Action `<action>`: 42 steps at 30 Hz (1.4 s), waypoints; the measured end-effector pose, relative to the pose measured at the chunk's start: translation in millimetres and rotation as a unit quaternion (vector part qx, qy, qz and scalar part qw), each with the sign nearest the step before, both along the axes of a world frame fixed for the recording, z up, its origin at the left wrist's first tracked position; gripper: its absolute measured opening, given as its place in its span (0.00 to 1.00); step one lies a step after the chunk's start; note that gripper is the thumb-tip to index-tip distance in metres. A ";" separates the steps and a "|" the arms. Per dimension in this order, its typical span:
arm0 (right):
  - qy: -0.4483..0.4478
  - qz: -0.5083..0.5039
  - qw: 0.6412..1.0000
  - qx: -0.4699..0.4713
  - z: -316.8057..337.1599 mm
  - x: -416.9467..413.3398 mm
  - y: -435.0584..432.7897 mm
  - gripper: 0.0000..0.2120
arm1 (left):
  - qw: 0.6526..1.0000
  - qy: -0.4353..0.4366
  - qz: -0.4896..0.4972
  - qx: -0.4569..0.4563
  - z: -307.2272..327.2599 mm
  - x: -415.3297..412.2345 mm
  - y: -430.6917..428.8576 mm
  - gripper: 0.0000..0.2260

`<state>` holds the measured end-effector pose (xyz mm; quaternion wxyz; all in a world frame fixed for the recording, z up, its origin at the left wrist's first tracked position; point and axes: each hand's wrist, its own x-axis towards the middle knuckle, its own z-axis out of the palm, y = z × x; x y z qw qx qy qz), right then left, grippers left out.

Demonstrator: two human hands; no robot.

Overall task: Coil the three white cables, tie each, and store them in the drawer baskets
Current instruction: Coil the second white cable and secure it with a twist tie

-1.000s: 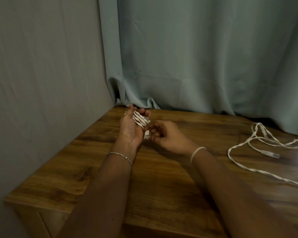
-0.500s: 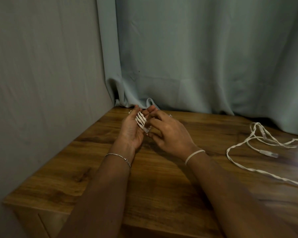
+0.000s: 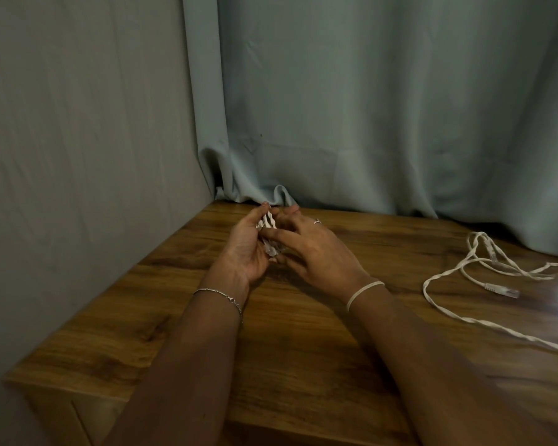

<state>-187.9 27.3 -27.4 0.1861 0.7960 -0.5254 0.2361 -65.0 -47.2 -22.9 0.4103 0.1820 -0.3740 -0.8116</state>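
A white cable wound into a small coil [image 3: 267,224] lies across the palm of my left hand [image 3: 246,249], which is cupped around it above the wooden tabletop [image 3: 290,320]. My right hand [image 3: 310,249] covers the coil from the right, its fingers curled onto the strands and the clear plug end [image 3: 271,250]. Most of the coil is hidden between the two hands. A white elastic band [image 3: 363,292] sits on my right wrist. Loose white cables [image 3: 458,275] with a clear plug [image 3: 503,289] sprawl on the table at the right.
A grey wall stands close on the left and a pale blue curtain [image 3: 368,123] hangs behind the table, touching its back edge. The table's front left corner [image 3: 16,378] is near the bottom of the view. No drawer or basket shows.
My right hand has moved up and left from below the coil until it lies over it. Both hands have shifted slightly toward the curtain.
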 end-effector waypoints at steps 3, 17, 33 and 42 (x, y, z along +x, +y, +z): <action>0.009 -0.013 1.000 0.027 2.2 2.1 0.2 0.27 | 0.999 -0.035 0.001 -0.011 -0.6 2.4 0.6 0.20; -0.150 0.012 0.987 0.054 -0.9 -9.9 -2.5 0.29 | 0.990 -0.141 -0.010 -0.009 4.0 2.0 9.4 0.38; -0.263 0.059 0.957 0.104 -1.8 -10.6 -1.5 0.26 | 0.982 -0.180 0.024 -0.046 9.1 -4.9 19.7 0.17; -0.336 0.063 0.931 0.124 0.9 -11.8 -0.5 0.20 | 0.957 -0.237 0.119 -0.117 6.9 -11.8 21.6 0.16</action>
